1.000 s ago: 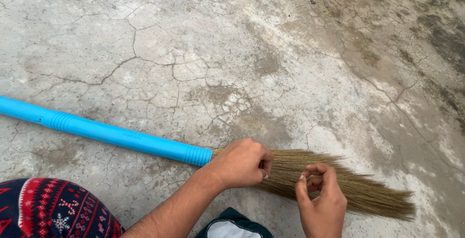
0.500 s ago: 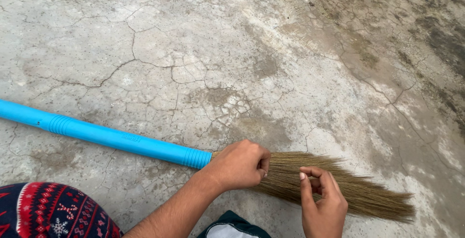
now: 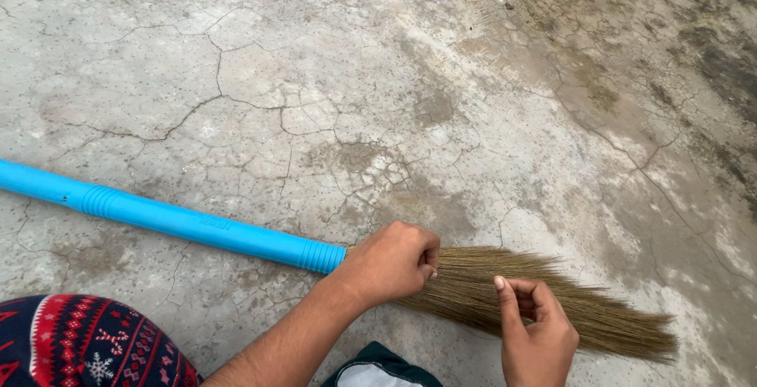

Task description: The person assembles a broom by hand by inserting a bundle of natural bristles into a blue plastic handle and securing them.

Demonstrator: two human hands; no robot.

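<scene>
Cut off at bottom edge: red, white and dark patterned cloth [image 3: 87,344] at lower left; a dark green and white thing [image 3: 378,370] between the forearms, too little showing to name it.
Right hand [image 3: 540,332]: wrist runs out of the view; fingers curled in over the bristles, thumb raised, fingertips hidden, so I cannot tell whether they pinch any straw.
Left hand [image 3: 392,262]: closed in a fist around the neck of the broom, just beside the ribbed blue collar; what the fingers clamp is hidden under the knuckles.
Broom [image 3: 489,292]: lies flat on the ground; straw bristles fan rightward, blue plastic handle [image 3: 173,217] runs left and is cut off by the left edge.
Ground [image 3: 355,80]: pale cracked concrete, outdoors, darker and dirtier toward the upper right; far details blur.
</scene>
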